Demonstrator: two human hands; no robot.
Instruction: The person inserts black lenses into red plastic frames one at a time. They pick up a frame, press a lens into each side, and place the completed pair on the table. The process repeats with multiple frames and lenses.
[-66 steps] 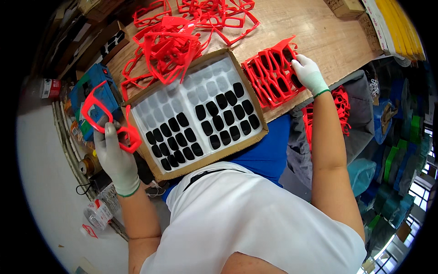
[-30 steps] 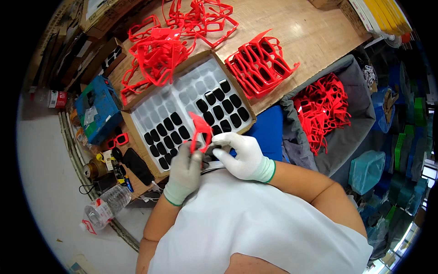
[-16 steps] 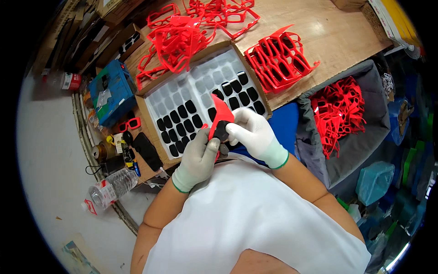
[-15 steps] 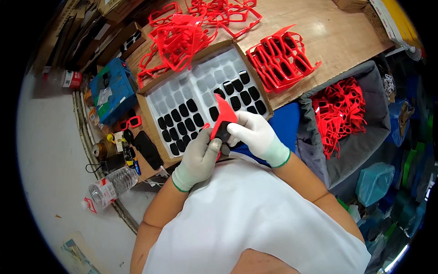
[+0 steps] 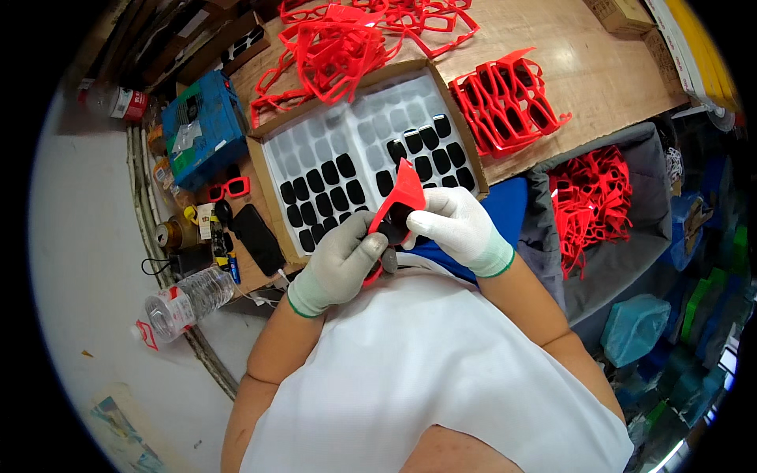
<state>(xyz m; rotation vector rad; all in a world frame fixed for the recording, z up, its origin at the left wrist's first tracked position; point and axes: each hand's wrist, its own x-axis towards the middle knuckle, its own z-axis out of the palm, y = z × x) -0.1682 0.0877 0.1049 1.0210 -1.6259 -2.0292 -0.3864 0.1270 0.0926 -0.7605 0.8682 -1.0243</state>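
Observation:
Above my lap, a red sunglasses frame (image 5: 408, 189) is tilted, one corner pointing up. My left hand (image 5: 341, 262), in a greyish glove, is closed around its lower left side. My right hand (image 5: 461, 230), in a white glove, pinches at the right edge of a dark lens (image 5: 394, 224) lying against the frame's opening. Whether the lens is seated cannot be told; the gloved fingers hide part of both. Just beyond my hands is a cardboard box (image 5: 257, 169) with rows of dark lenses (image 5: 345, 165) on a pale liner.
A heap of red frames (image 5: 339, 55) lies behind the box, and stacked red glasses (image 5: 511, 106) stand to its right. A grey fabric bin (image 5: 631, 260) holds more red frames. At left are a blue box (image 5: 203, 130), a black phone (image 5: 259, 240) and a plastic bottle (image 5: 189, 303).
The view has shifted slightly. Both hands still hold the frame and lens, with the frame turned a little and my right thumb at the lens's edge.

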